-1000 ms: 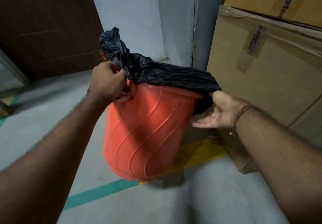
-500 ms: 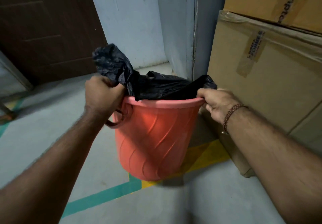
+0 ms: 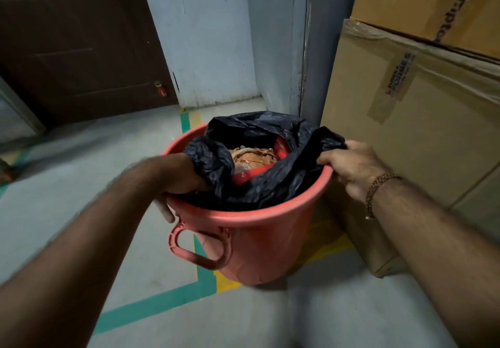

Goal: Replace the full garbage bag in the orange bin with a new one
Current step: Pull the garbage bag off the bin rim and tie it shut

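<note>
The orange bin (image 3: 259, 245) stands upright on the floor, its loop handle facing me. Inside it sits a black garbage bag (image 3: 273, 182), open at the top, with crumpled brown paper (image 3: 254, 157) and a red item showing in its mouth. My left hand (image 3: 178, 180) reaches over the bin's left rim; its fingers are curled into the bag's left edge and partly hidden by the plastic, and one finger hangs outside the rim. My right hand (image 3: 354, 166), with a bead bracelet at the wrist, grips the bag's right edge at the rim.
Stacked cardboard boxes (image 3: 422, 120) stand close on the right of the bin. A grey door frame (image 3: 305, 50) and pale wall are behind it, a dark brown door (image 3: 81, 44) at the back left. Teal and yellow tape lines (image 3: 162, 301) cross the grey floor.
The bin came down from a tilted, lifted pose and now stands on the floor. The view now looks down into the bag. My left hand moved from the bunched bag top to inside the rim.
</note>
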